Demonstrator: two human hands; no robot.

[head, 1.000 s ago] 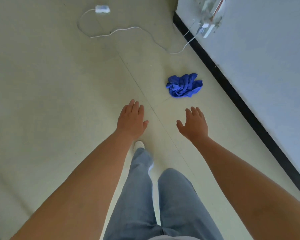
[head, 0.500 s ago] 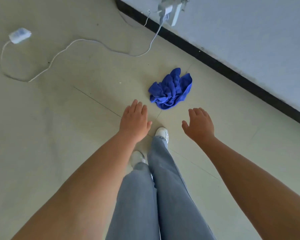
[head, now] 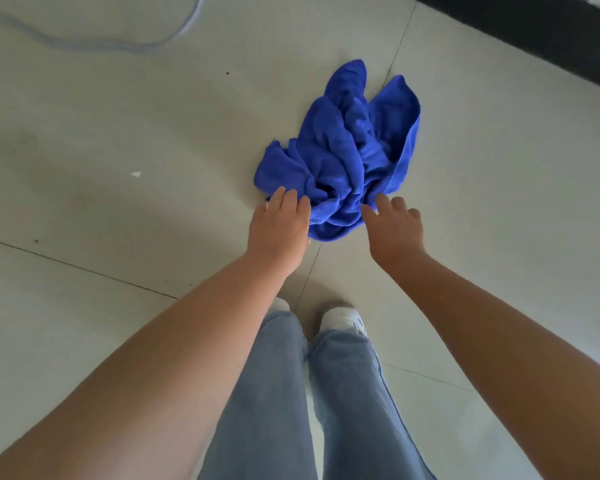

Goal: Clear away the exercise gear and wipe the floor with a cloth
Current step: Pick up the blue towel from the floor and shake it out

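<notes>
Both hands at near edge of blue cloth (head: 347,157) on floor, nothing gripped yet.

Cloth lies crumpled on pale tiled floor (head: 118,133), straddling a grout line, nearer the far right w/ dark baseboard (head: 541,32) past it. Left hand (head: 279,226) palm down, fingers straight & together, tips over cloth's near-left edge; contact looks likely but can't confirm. Right hand (head: 394,226) fingers loosely spread, relaxed, tips at cloth's near-right edge, not curled round it. Both forearms bare, reaching fwd & down. Person stands just behind cloth: light jeans (head: 309,393), white shoes (head: 342,317) toes apart from cloth. Pale cable (head: 125,45) loops on floor far left, well apart from cloth. Small white speck (head: 136,173) on floor left of cloth.
</notes>
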